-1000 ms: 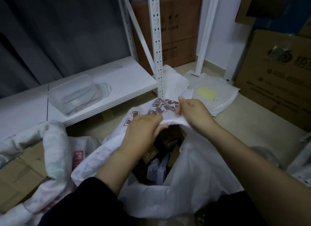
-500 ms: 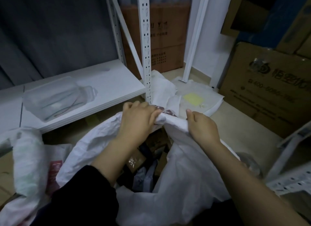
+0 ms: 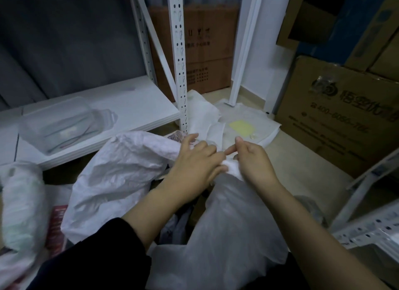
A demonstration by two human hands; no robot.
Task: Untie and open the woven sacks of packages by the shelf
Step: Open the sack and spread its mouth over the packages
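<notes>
— Both hands at the sack [image 3: 129, 173]'s mouth?
— Yes. Left hand [image 3: 194, 160] lies on the rim, fingers fairly straight; right hand [image 3: 251, 158] pinches bunched cloth. Sack sits on the floor by the shelf [image 3: 138, 108].
— Any writing?
— Box [image 3: 336, 117], right: "400", then blurred.

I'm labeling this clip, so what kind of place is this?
Probably a stockroom or parcel storage room: white metal shelving, stacked cardboard cartons, and an opened woven sack held by both hands.
</notes>
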